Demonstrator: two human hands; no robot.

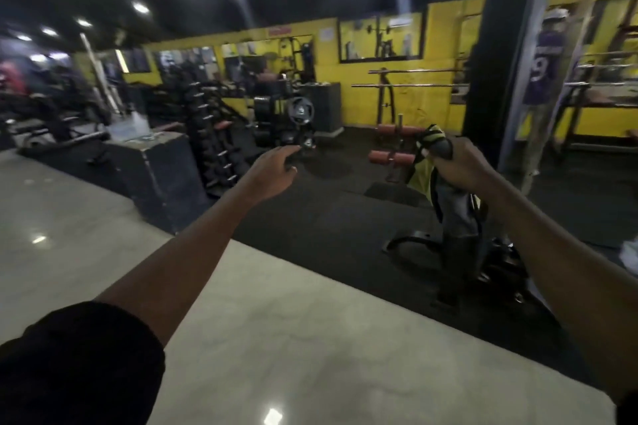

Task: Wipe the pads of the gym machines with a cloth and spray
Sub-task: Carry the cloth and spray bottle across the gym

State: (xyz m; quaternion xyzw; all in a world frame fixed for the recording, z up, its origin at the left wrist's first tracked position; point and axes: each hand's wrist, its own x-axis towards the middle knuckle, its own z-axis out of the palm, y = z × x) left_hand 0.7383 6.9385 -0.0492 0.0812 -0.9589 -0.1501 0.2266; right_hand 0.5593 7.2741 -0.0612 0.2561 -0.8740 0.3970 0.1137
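Open air surrounds the outstretched left hand [272, 172] at frame centre, with bare dark rubber matting [310, 210] beneath and beyond it. A pale polished floor [103, 217] lies unobstructed across the lower left. Left of centre, a black box-shaped plinth [148, 166] and a slanted rack of black dumbbells [207, 134] block the way, with stacked black weight plates [297, 114] further back. Right of centre, orange-red padded rollers [393, 158] sit low near the right hand [459, 166], which grips a yellow-green cloth [419, 176]. A black metal machine base [407, 243] crowds the lower right, and a wide black pillar [483, 79] rises behind.
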